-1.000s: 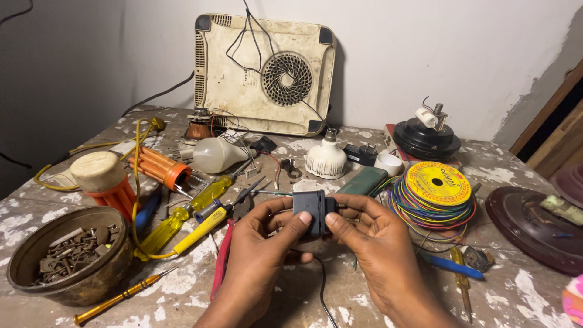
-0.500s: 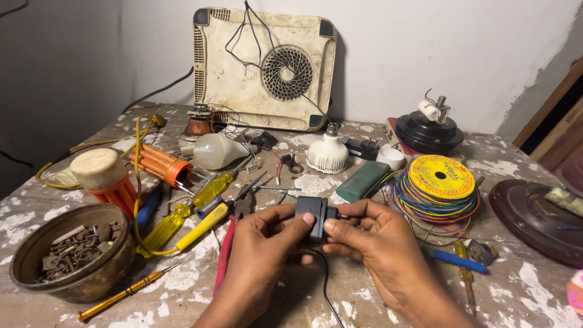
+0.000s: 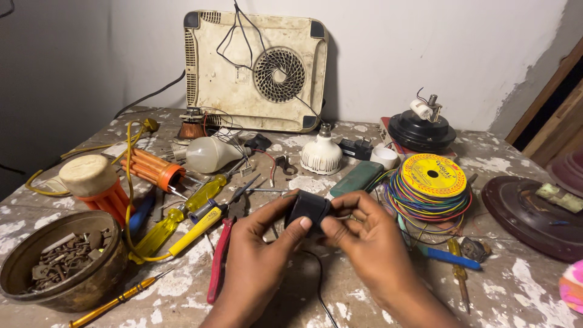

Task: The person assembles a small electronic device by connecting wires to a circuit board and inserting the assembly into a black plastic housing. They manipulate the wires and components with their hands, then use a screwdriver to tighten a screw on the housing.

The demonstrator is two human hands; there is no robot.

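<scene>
Both hands hold one small black plastic part with a black cable trailing down from it toward the table's near edge. My left hand pinches its left side with thumb and fingers. On the other side my right hand grips it, the thumb pressing its front face. The part hovers just above the worn, paint-flecked table. Red-handled pliers lie just left of my left hand.
Yellow screwdrivers, an orange tool bundle, and a metal bowl of small parts lie at left. A spool of coloured wire, bulbs, a motor and a dark round cover are at right. A cooktop's underside leans on the wall.
Both hands have kept hold of the black part and shifted slightly, turning it between the fingers. Nothing else on the table has moved.
</scene>
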